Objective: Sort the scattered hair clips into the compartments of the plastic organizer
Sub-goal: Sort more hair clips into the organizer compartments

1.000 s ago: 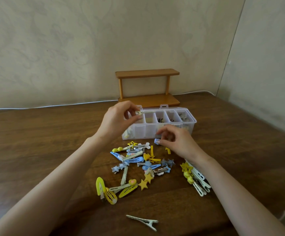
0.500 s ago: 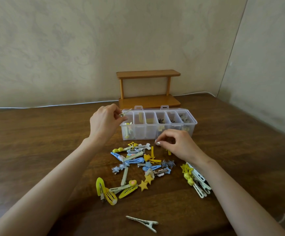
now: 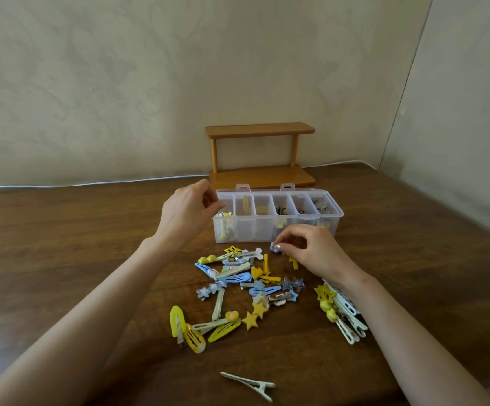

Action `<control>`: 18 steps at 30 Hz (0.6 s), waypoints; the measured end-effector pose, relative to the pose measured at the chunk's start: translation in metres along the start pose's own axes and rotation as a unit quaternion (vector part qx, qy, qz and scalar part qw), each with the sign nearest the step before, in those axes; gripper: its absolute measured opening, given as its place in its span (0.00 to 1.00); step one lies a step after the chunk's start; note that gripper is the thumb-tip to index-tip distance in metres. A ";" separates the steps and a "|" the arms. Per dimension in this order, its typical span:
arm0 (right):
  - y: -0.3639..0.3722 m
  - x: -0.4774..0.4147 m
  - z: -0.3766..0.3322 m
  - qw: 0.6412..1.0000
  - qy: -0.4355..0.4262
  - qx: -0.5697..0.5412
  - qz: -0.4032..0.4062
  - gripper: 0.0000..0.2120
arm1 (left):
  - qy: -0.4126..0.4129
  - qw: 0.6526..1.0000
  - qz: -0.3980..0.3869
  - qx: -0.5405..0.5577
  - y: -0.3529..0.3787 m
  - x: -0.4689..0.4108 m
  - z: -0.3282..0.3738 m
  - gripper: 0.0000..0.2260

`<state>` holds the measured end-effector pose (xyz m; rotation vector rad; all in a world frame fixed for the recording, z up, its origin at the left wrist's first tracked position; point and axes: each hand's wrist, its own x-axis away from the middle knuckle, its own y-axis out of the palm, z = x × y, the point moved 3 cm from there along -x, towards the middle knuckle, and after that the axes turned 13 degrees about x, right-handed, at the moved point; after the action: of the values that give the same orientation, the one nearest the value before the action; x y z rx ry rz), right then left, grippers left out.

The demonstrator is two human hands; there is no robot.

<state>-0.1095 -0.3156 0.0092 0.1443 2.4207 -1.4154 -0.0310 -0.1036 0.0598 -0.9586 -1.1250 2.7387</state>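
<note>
1. a person's left hand (image 3: 189,213) hovers at the leftmost compartment of a clear plastic six-compartment organizer (image 3: 248,231), fingertips drawn together (whether they hold anything cannot be told).
2. scattered yellow, blue and cream hair clips (image 3: 237,278) lie on the dark wooden table (image 3: 62,244), just in front of the organizer.
3. a small two-tier wooden shelf (image 3: 259,130) stands behind the organizer.
4. the right hand (image 3: 315,254) pinches a small pale-blue clip (image 3: 275,247) near the organizer's front wall.
5. a bundle of white clips (image 3: 347,316) lies beside the right wrist.

A two-tier wooden shelf (image 3: 259,131) stands at the back of the brown table (image 3: 62,244), against the wall (image 3: 120,83)
</note>
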 end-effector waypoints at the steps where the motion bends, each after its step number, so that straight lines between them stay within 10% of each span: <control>1: 0.000 0.000 0.000 1.000 -0.002 0.001 0.001 0.04 | -0.003 1.000 -0.005 -0.004 -0.001 0.002 0.000 0.08; 10: 0.001 0.002 -0.007 0.999 -0.006 -0.032 -0.002 0.03 | -0.029 0.976 -0.192 -0.097 0.013 0.037 -0.018 0.07; 18: 0.006 -0.011 -0.034 0.994 -0.047 -0.007 -0.099 0.04 | -0.012 0.975 -0.196 -0.108 0.021 0.043 -0.031 0.08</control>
<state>-0.1055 -0.2829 0.0234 -0.1682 2.4201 -1.4523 -0.0451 -0.0889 0.0064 -0.6348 -1.4602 2.3543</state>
